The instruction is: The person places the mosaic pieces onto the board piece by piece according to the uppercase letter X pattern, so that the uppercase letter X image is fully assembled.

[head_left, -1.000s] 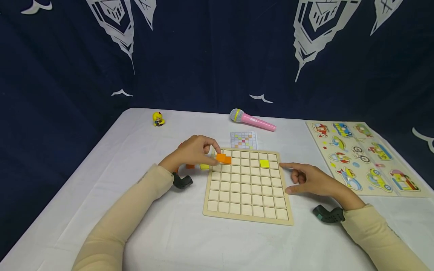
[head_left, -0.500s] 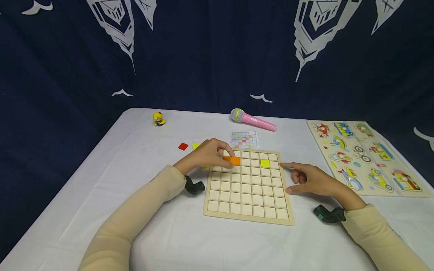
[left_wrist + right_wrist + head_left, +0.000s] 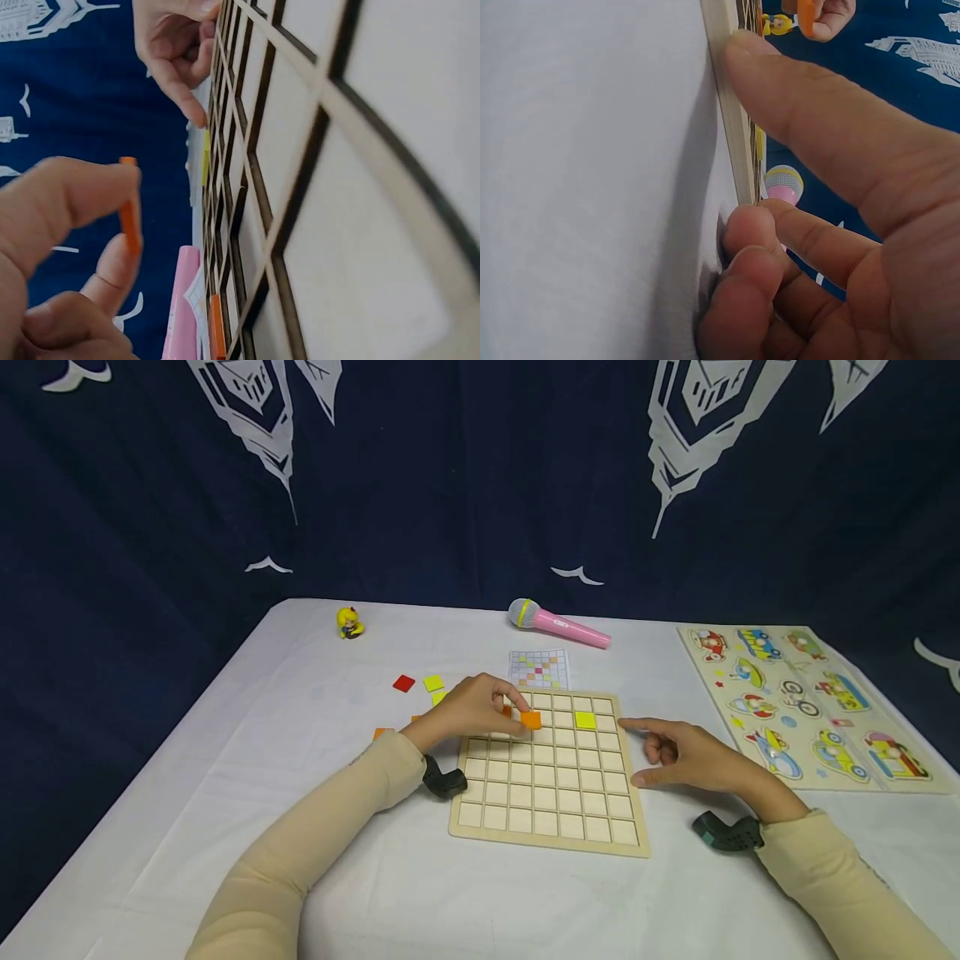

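Note:
My left hand (image 3: 517, 710) pinches a small orange square tile (image 3: 531, 720) between thumb and fingers, just above the second row of the wooden grid board (image 3: 547, 827). The left wrist view shows that tile (image 3: 129, 214) held edge-on off the board. Another orange tile (image 3: 216, 326) lies in a cell near it, mostly hidden by my fingers in the head view. A yellow tile (image 3: 585, 720) sits in a cell further right. My right hand (image 3: 678, 756) rests on the cloth at the board's right edge (image 3: 724, 97), index finger straight and holding nothing.
Loose tiles lie left of the board: red (image 3: 403, 683), yellow (image 3: 433, 682), orange (image 3: 383, 733). A pattern card (image 3: 538, 668) and pink toy microphone (image 3: 558, 625) lie behind the board, a yellow doll (image 3: 348, 622) at back left, a vehicle puzzle (image 3: 810, 706) at right.
My left hand has moved rightward along the board's upper rows with the orange tile, uncovering the loose tiles on the left. The right hand has stayed in place.

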Demonstrator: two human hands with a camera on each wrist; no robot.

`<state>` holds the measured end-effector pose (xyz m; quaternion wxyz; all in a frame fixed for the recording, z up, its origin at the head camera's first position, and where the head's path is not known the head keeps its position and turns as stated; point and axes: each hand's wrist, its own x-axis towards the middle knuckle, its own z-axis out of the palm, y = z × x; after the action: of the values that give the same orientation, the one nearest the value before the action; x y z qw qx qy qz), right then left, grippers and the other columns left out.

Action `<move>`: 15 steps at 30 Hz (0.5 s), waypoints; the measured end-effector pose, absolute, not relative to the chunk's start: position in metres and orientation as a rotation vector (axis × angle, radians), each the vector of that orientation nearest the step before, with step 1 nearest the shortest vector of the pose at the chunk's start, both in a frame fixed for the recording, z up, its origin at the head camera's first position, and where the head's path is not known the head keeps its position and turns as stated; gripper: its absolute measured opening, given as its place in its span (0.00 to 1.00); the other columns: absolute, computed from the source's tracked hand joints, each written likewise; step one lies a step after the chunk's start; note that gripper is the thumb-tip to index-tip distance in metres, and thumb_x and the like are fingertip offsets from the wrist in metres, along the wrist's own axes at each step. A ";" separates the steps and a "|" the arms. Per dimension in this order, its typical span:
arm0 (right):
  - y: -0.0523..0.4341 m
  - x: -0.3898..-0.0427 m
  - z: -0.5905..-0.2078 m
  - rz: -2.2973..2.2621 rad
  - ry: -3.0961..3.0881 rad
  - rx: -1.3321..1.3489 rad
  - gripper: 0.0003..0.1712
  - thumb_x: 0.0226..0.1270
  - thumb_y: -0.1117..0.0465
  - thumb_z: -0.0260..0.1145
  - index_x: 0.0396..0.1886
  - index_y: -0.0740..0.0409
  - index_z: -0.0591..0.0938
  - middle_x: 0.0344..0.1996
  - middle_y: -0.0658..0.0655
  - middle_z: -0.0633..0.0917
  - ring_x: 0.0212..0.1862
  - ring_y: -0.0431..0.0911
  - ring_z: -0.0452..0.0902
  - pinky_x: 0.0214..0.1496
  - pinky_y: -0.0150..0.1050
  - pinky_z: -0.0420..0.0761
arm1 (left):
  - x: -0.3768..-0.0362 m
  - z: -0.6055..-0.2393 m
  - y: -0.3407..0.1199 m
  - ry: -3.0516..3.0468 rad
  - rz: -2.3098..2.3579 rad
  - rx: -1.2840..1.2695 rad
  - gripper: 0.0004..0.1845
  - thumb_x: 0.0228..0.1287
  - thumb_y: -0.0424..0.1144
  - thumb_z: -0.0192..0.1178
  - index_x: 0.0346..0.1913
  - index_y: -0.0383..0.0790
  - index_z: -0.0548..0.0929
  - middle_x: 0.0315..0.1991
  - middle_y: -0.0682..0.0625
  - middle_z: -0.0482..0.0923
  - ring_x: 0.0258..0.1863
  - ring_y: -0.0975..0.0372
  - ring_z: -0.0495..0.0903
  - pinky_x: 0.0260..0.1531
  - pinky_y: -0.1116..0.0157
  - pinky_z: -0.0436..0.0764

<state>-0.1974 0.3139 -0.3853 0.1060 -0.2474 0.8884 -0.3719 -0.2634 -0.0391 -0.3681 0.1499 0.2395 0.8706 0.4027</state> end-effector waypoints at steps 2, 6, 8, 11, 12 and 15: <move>0.313 -0.198 -0.386 -1.097 2.609 -0.734 0.46 0.61 0.64 0.84 0.74 0.76 0.73 0.32 0.50 0.75 0.30 0.39 0.67 0.31 0.35 0.69 | -0.264 -0.370 -0.040 2.517 1.129 0.698 0.16 0.56 0.41 0.81 0.48 0.45 0.93 0.18 0.56 0.64 0.20 0.65 0.63 0.25 0.69 0.61; 0.313 -0.198 -0.386 -1.100 2.607 -0.729 0.46 0.61 0.64 0.84 0.74 0.76 0.73 0.32 0.50 0.75 0.30 0.38 0.67 0.31 0.35 0.69 | -0.265 -0.374 -0.041 2.563 1.055 0.710 0.16 0.56 0.41 0.81 0.48 0.45 0.93 0.19 0.56 0.66 0.20 0.66 0.64 0.24 0.70 0.60; 0.314 -0.197 -0.385 -1.100 2.610 -0.726 0.46 0.61 0.64 0.84 0.74 0.75 0.73 0.32 0.50 0.75 0.30 0.38 0.67 0.32 0.35 0.69 | -0.265 -0.375 -0.041 2.577 1.029 0.706 0.16 0.57 0.41 0.82 0.48 0.46 0.93 0.20 0.56 0.68 0.20 0.66 0.65 0.24 0.70 0.61; 0.314 -0.197 -0.385 -1.099 2.615 -0.731 0.45 0.61 0.64 0.84 0.74 0.75 0.73 0.32 0.50 0.75 0.30 0.38 0.67 0.31 0.35 0.69 | -0.266 -0.378 -0.041 2.585 1.001 0.688 0.16 0.57 0.42 0.82 0.49 0.46 0.92 0.21 0.55 0.69 0.21 0.65 0.66 0.24 0.70 0.60; 0.314 -0.197 -0.385 -1.100 2.617 -0.731 0.45 0.61 0.64 0.84 0.73 0.75 0.73 0.32 0.50 0.75 0.30 0.38 0.67 0.31 0.35 0.69 | -0.266 -0.379 -0.041 2.585 0.992 0.682 0.16 0.57 0.42 0.82 0.49 0.47 0.92 0.21 0.55 0.69 0.21 0.65 0.66 0.24 0.70 0.60; 0.314 -0.197 -0.385 -1.106 2.615 -0.737 0.45 0.61 0.64 0.84 0.73 0.76 0.73 0.32 0.50 0.75 0.30 0.38 0.67 0.31 0.35 0.69 | -0.266 -0.381 -0.040 2.587 0.966 0.662 0.16 0.57 0.43 0.82 0.48 0.47 0.92 0.22 0.55 0.69 0.22 0.65 0.67 0.24 0.69 0.61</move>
<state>-0.1973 0.3135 -0.3855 0.1038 -0.2500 0.8866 -0.3749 -0.2661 -0.0404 -0.3806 0.1504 0.2306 0.9006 0.3364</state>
